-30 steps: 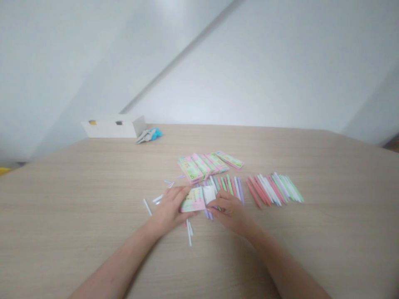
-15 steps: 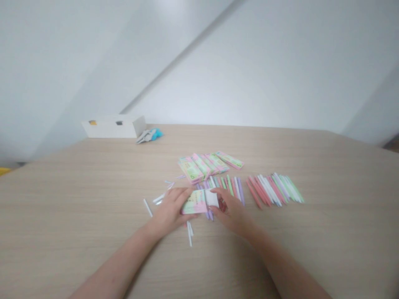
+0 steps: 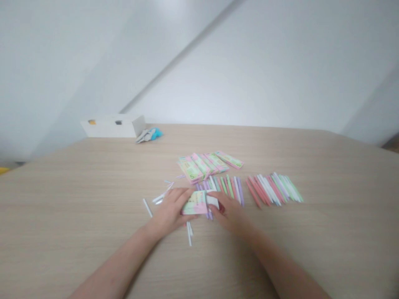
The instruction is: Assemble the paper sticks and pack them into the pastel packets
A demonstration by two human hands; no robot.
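Observation:
A pink and green printed box is gripped at its left end by my left hand, fingers over the top and thumb along the near edge. From the box's right end sticks out a white part, pinched between the thumb and fingers of my right hand. Beyond the hands, several coloured sticks lie side by side, partly hidden by my right hand. Further right is another row of red, white and green sticks. Several similar printed boxes lie behind them.
A white box with two holes stands at the back left, beside a grey and blue crumpled item. Loose white sticks lie near my left hand, with others to its left.
My right hand has shifted slightly left, and its fingers are nearer the printed box. A little less of the white part shows. My left hand is almost unmoved.

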